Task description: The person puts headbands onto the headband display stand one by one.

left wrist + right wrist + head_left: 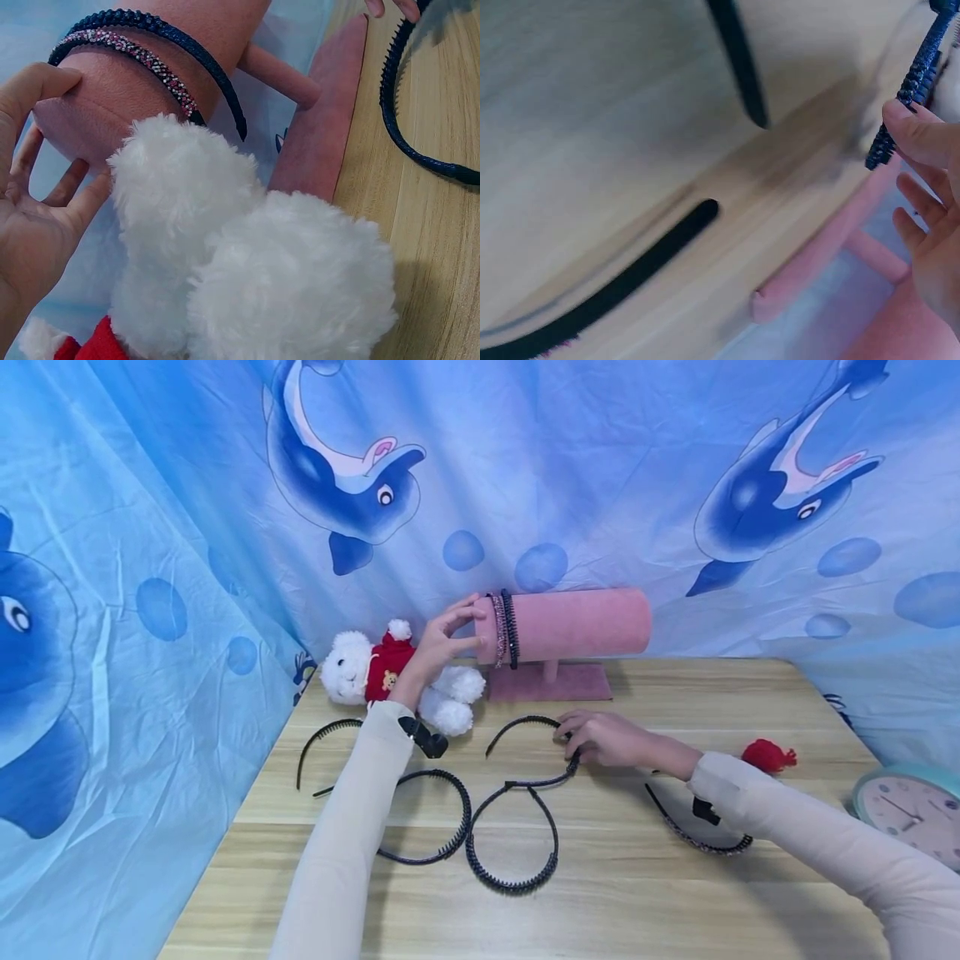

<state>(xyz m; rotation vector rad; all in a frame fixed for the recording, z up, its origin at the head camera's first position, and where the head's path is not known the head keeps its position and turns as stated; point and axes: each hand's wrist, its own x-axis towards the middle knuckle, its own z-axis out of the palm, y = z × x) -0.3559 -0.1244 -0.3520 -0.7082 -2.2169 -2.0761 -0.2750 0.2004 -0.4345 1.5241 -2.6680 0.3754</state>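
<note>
A pink headband stand with a padded roll lies at the back of the table. My left hand holds the roll's left end, fingers spread over the top and thumb along the front. Beside these fingers, a speckled pink-and-white headband and a toothed black headband sit round the roll. My right hand pinches another toothed black headband between thumb and fingers, in front of the stand's base. In the right wrist view the thumb presses on its toothed part, while its far portion leaves the picture.
Several more headbands lie about: one front middle, one left of it, one far left, a speckled one under my right forearm. A white plush bear lies left of the stand. A red item and clock are right.
</note>
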